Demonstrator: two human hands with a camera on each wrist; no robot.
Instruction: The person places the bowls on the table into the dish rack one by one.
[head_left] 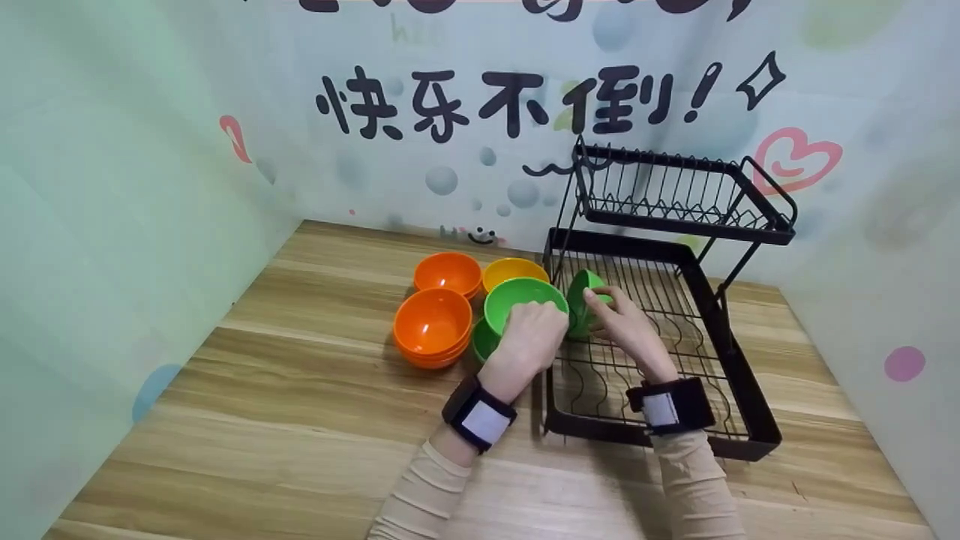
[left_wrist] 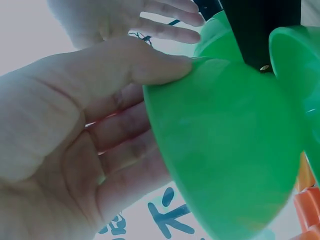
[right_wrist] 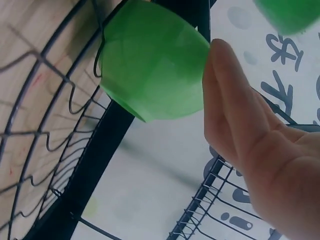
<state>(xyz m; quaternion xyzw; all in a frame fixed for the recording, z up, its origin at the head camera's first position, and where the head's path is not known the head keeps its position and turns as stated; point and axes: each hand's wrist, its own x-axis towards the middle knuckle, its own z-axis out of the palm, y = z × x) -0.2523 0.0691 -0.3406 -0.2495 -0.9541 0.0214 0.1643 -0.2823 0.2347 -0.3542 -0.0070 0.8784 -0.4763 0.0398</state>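
Gripping green bowl (head_left: 517, 292) — left hand (head_left: 534, 337) | right hand (head_left: 628, 326) — fingers extended at second bowl (head_left: 580, 300), tilted in black rack (head_left: 739, 375)

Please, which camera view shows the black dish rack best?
The head view: both levels of the black rack show, partly behind the right hand. The right wrist view has only close parts; the left wrist view, one dark part.
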